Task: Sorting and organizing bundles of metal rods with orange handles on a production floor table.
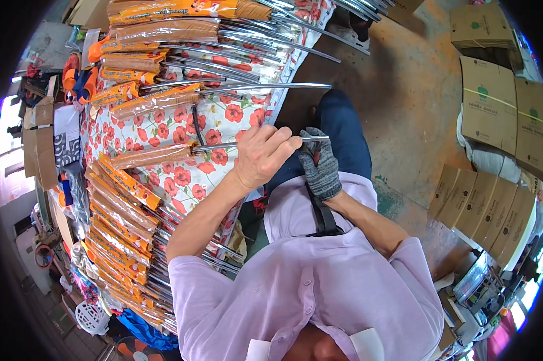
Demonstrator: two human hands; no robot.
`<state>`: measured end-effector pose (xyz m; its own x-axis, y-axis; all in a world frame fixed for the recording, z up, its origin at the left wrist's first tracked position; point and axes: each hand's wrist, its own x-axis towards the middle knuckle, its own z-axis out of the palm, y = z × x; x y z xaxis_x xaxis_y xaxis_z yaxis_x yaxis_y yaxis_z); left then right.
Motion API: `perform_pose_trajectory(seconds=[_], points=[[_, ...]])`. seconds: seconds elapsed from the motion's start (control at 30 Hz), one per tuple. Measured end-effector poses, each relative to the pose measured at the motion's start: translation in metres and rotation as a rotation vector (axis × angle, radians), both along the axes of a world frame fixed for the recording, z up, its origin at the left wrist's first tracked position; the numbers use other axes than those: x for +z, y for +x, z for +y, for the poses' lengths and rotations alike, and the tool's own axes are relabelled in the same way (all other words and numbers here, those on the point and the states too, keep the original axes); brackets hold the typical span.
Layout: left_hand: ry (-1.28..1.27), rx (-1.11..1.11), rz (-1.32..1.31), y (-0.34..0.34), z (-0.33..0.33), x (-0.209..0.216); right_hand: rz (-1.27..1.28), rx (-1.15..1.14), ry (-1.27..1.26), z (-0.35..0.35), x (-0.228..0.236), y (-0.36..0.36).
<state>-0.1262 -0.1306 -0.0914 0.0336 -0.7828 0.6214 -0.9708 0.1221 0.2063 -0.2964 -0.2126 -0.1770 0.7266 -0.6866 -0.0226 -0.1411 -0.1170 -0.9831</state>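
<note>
My bare left hand (265,153) is closed around the thin metal handle of what looks like a broom, its brown head (154,156) in clear wrap lying on the flowered tablecloth (163,123). The handle's tip (319,139) reaches past that hand and lies across the fingers of my right hand (318,168), which wears a grey knitted glove. Those gloved fingers are curled. Something small and dark red shows between them, too hidden to name. A short black strip (197,125) rests on the cloth above the wrapped head.
More wrapped brooms (166,30) with orange sleeves lie along the table's far side. Another pile (118,253) is at the near left, handles pointing right. Flattened cartons (488,102) and cardboard boxes (476,204) stand at the right. A fan (140,352) is at the lower left.
</note>
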Motion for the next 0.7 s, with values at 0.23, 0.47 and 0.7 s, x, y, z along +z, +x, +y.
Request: perform_pose_trajectory(seconds=[0.23, 0.47, 0.7], points=[[-0.019, 0.005, -0.016, -0.0002, -0.0004, -0.0003, 0.028, -0.005, -0.056, 0.0014, 0.0031, 0.0001], [-0.064, 0.008, -0.056, -0.0001, -0.0011, -0.0023, 0.088, 0.001, -0.018, 0.0023, 0.0085, -0.0030], [-0.073, -0.008, -0.046, 0.0017, -0.0009, -0.0057, 0.131, 0.041, -0.146, -0.0023, 0.0089, -0.0065]])
